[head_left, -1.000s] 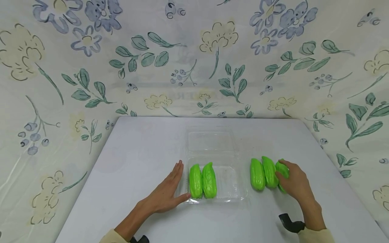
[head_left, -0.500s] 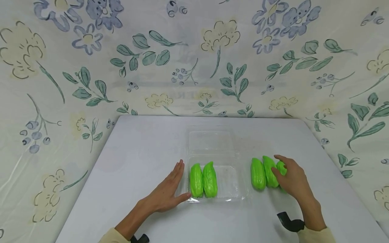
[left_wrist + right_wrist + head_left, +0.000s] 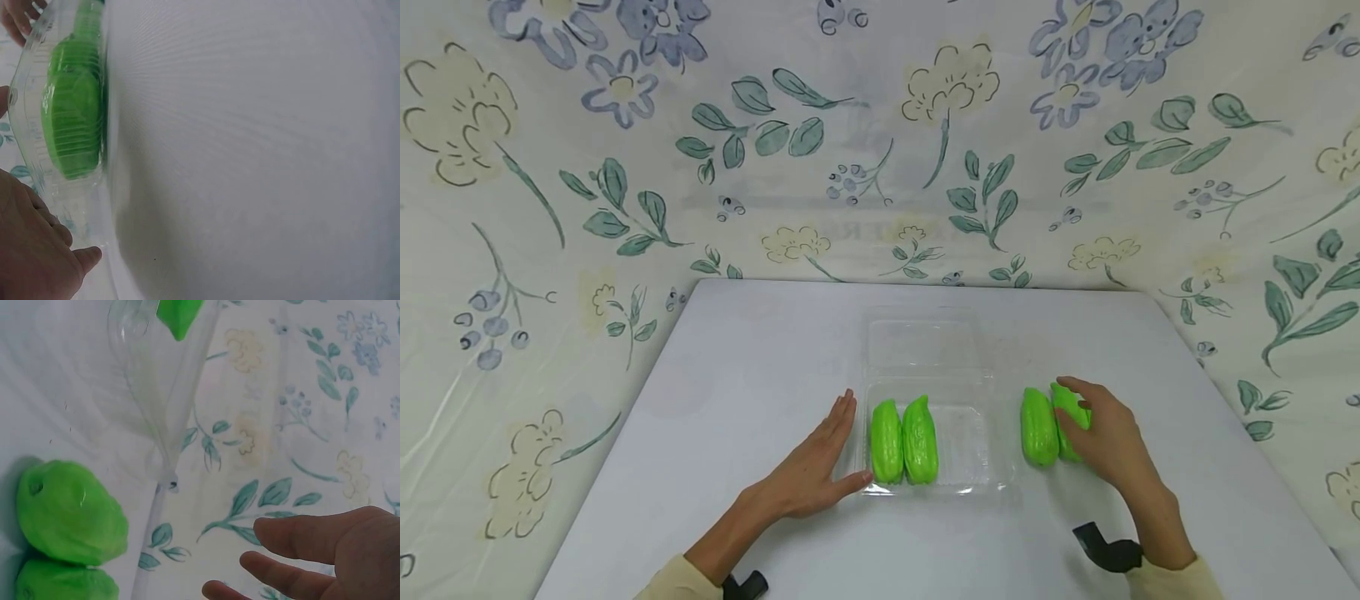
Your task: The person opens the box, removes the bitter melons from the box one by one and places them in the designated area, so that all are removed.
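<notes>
Two glossy, bright green gourd-shaped vegetables (image 3: 921, 440), long and pointed at one end, lie side by side in the left half of a clear plastic clamshell box (image 3: 966, 450). My left hand (image 3: 805, 479) lies along the box's left side, fingers straight, thumb at its front left corner. To the right of the box, another green gourd (image 3: 1039, 427) lies against a second one (image 3: 1070, 402). My right hand (image 3: 1108, 437) hovers over that second gourd with thumb and fingers apart, hiding part of it and the spot to its right. In the right wrist view, the fingers (image 3: 294, 537) hold nothing.
The box's clear lid (image 3: 921, 346) lies folded back behind it. Everything rests on a white table (image 3: 760, 358), with a flower-printed cloth (image 3: 850, 167) behind and beside it. A black wrist mount (image 3: 1108, 550) sits below my right hand.
My right hand has come off the rightmost gourd, its fingers spreading, and shifted left over the gourd beside it. My left hand stays at the box.
</notes>
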Tool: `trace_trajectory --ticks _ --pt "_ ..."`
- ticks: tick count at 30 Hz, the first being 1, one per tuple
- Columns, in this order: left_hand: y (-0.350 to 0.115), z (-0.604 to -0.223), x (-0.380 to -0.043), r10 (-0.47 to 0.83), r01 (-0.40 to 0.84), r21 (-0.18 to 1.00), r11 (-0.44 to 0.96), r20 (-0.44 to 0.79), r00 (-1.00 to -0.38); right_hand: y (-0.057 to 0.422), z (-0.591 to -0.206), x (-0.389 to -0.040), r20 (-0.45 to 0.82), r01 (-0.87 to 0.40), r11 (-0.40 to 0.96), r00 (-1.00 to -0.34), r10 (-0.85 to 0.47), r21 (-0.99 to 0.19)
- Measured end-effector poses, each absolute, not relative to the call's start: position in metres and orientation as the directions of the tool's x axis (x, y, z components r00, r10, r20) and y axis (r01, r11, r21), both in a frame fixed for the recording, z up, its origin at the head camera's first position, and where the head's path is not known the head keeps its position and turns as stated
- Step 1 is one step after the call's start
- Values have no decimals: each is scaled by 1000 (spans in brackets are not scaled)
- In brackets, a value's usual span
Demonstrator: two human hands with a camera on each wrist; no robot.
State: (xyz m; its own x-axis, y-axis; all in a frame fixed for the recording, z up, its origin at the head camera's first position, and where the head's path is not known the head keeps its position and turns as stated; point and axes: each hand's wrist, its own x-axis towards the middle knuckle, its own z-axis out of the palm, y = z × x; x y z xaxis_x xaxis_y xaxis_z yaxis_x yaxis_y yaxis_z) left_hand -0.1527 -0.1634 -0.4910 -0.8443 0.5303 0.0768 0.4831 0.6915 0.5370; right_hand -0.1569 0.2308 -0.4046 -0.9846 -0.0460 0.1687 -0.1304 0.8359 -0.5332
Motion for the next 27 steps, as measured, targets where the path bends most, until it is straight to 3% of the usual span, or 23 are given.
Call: trace_trajectory --ticks 27 --pt "-163 -495 -151 526 473 552 687 71 -848 176 -410 -158 175 -261 739 -965 -193 -621"
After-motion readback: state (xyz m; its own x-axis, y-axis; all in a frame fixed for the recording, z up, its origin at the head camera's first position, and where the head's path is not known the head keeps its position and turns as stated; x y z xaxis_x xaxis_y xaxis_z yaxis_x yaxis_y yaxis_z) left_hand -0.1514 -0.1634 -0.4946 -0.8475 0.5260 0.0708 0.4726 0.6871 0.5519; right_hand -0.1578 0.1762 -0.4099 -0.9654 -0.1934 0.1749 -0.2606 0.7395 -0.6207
